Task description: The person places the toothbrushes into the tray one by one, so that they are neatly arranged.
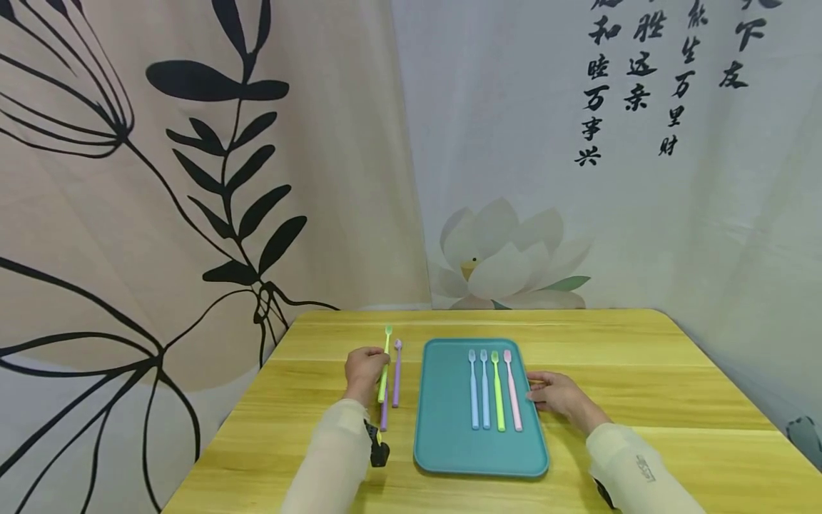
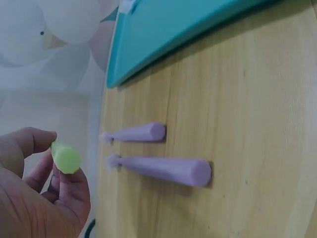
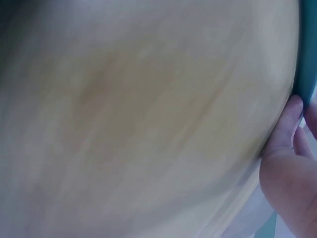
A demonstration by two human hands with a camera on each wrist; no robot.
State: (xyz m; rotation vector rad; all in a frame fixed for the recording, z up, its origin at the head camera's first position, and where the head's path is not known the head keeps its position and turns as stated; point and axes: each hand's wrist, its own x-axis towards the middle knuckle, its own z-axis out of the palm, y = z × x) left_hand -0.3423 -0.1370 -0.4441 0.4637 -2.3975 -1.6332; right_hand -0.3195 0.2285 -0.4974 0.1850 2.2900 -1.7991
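Observation:
My left hand (image 1: 364,373) pinches a yellow-green toothbrush (image 1: 383,385) left of the teal tray (image 1: 443,407). In the left wrist view, the butt of its handle (image 2: 67,159) points at the camera, raised off the table. Two purple toothbrushes lie beside that hand, one purple toothbrush (image 1: 397,375) in full sight and another purple toothbrush (image 1: 384,415) partly covered by the held one. At the tray's right side my right hand (image 1: 564,400) grips the rim with thumb and fingers. On the tray lie two blue toothbrushes (image 1: 474,392), a green toothbrush (image 1: 498,396) and a pink toothbrush (image 1: 513,392), side by side.
The wooden table (image 1: 642,378) carries the tray and the loose toothbrushes. Behind its far edge hangs a printed cloth (image 1: 347,178) with plant shapes and writing. The tray's left half is bare.

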